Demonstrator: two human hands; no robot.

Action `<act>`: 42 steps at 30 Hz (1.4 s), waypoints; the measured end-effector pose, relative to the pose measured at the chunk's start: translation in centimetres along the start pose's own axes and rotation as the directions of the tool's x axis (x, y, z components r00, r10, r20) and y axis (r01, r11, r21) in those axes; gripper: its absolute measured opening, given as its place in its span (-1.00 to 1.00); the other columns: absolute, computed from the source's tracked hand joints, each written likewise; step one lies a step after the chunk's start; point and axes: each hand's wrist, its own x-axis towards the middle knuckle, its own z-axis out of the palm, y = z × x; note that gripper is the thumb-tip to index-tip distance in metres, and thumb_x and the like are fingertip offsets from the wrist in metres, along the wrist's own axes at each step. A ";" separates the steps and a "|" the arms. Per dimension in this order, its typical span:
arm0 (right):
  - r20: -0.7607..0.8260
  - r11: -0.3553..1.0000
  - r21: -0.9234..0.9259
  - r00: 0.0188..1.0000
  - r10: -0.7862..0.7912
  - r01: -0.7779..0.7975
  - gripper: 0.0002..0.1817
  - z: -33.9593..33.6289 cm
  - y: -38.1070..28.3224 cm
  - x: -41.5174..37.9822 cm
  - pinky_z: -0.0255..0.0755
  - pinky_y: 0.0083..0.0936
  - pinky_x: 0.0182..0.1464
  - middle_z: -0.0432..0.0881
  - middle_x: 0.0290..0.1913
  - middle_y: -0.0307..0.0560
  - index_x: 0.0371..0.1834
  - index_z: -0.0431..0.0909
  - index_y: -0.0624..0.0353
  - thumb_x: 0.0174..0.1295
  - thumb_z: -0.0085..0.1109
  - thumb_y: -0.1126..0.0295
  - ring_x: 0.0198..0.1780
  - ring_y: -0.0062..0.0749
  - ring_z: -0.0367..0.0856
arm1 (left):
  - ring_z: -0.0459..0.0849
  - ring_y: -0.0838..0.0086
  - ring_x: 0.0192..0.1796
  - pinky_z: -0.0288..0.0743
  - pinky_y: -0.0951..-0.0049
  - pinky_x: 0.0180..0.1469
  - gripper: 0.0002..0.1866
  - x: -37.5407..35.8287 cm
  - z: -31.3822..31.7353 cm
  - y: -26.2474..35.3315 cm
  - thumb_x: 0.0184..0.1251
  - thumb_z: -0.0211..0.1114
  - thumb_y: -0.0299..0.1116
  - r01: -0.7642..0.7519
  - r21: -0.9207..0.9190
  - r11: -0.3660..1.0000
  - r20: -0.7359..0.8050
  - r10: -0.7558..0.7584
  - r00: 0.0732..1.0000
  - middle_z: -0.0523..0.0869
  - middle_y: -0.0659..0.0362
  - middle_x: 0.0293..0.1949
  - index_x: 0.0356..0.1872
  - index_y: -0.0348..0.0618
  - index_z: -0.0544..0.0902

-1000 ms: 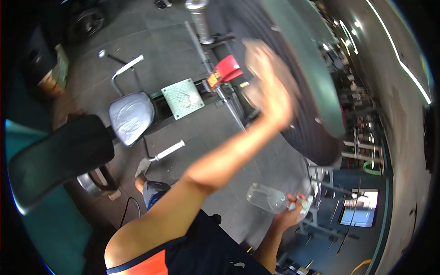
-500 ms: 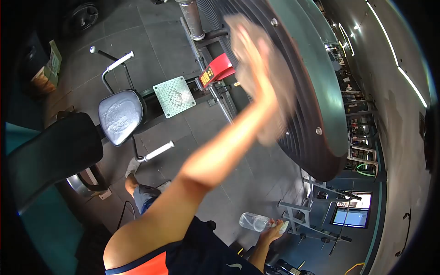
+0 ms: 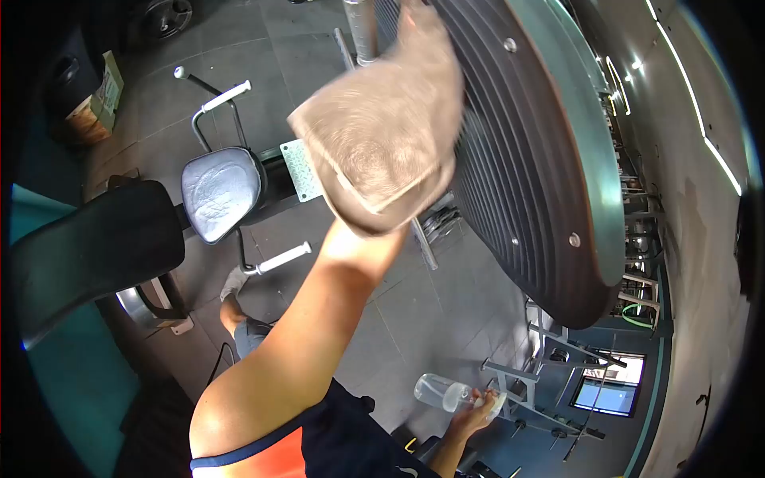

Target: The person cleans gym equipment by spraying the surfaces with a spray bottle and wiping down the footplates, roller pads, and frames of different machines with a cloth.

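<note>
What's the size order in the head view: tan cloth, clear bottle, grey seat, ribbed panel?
Largest to smallest, by look only:
1. ribbed panel
2. tan cloth, motion-blurred
3. grey seat
4. clear bottle

Tan cloth [image 3: 382, 139] is showing blurry, w/ one corner sticking out L & its R side overlapping a dk ridged plate [image 3: 518, 151] in view; contact unclear. See-thru btl [image 3: 434, 390] is sitting in R hand [image 3: 478, 412], base pointing L in view, well apart from cloth.
</note>
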 end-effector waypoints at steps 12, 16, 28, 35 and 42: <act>0.027 0.993 -0.059 0.994 0.106 -0.104 -0.67 3.7 1.3 -1.5 0.55 -0.35 -0.03 0.55 -0.03 -0.15 0.10 0.51 0.21 0.30 0.26 0.41 -0.14 -0.37 0.59 | -0.09 0.12 0.58 -0.21 0.08 0.52 -0.27 2.5 -3.9 -2.4 0.54 -0.02 -0.05 0.108 0.019 0.994 -0.032 -0.107 0.994 0.02 -0.08 0.56 0.57 -0.22 0.02; 0.257 0.993 -0.114 0.964 0.062 -0.033 -0.58 6.2 3.2 -1.0 0.62 -0.38 -0.10 0.58 -0.01 -0.10 0.24 0.46 0.32 0.36 0.23 0.39 -0.17 -0.42 0.61 | -0.03 0.14 0.56 -0.14 0.11 0.50 -0.29 -6.8 -3.7 -0.1 0.53 -0.01 -0.07 0.084 0.166 0.982 0.114 -0.104 0.988 0.07 -0.06 0.55 0.56 -0.20 0.05; 0.937 0.859 0.049 0.320 0.137 -0.510 -0.46 20.3 -0.6 -4.1 0.64 -0.31 -0.02 0.51 0.37 0.14 0.23 0.54 0.43 0.21 0.33 0.35 -0.24 -0.19 0.72 | 0.16 0.21 0.50 0.06 0.22 0.45 -0.34 -6.2 -23.6 6.5 0.52 0.04 -0.10 0.065 0.615 0.786 0.472 -0.433 0.768 0.21 -0.01 0.49 0.53 -0.16 0.16; 0.997 0.877 -0.065 -0.073 0.035 -0.477 -0.54 29.2 -2.7 -7.4 0.53 -0.37 -0.21 0.69 -0.33 0.02 0.09 0.60 0.48 0.15 0.31 0.40 -0.36 -0.34 0.64 | 0.26 0.25 0.47 0.18 0.28 0.42 -0.37 -3.9 -37.9 16.2 0.51 0.07 -0.12 0.056 0.780 0.623 0.414 -0.582 0.700 0.30 0.01 0.46 0.51 -0.13 0.23; 0.984 0.916 -0.169 -0.117 0.135 -0.364 -0.62 32.4 -4.5 -7.3 0.51 -0.54 -0.27 0.68 -0.32 -0.02 0.05 0.60 0.47 0.24 0.25 0.42 -0.36 -0.47 0.62 | 0.37 0.29 0.43 0.30 0.35 0.39 -0.40 -7.1 -44.5 20.6 0.50 0.09 -0.14 0.139 0.783 0.607 0.355 -0.619 0.701 0.39 0.04 0.43 0.49 -0.11 0.29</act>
